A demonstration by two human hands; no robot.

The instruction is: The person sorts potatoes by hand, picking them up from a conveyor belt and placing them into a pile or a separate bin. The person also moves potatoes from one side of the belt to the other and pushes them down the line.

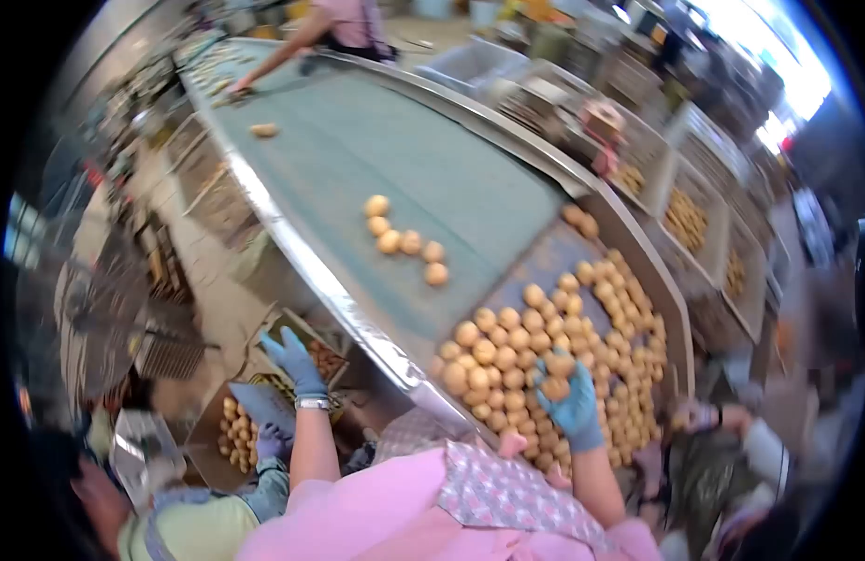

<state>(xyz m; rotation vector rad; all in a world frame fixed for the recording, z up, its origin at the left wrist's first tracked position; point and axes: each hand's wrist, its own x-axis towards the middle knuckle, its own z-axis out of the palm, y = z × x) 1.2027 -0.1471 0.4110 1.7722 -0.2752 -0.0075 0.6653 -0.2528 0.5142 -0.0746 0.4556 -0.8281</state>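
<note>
My left hand (297, 363), in a blue glove, is stretched out past the belt's left edge with its fingers spread and nothing in them. Below it stands a crate (306, 327) with brownish contents I cannot make out. My right hand (573, 407), also gloved in blue, curls around potatoes (557, 374), about two of them showing at its fingers. Under and around that hand lies a wide heap of round, yellow-brown potatoes (517, 351) at the near end of the sorting table. Several more potatoes (389, 241) lie in a curved row on the green belt (358, 122).
A shiny metal rim (297, 248) borders the belt on the left, and a raised metal wall (652, 238) on the right. Crates of potatoes (687, 220) stand beyond. A person (353, 23) reaches over the far end. A purple-gloved hand (273, 441) is at lower left; another person (722, 458) is at right.
</note>
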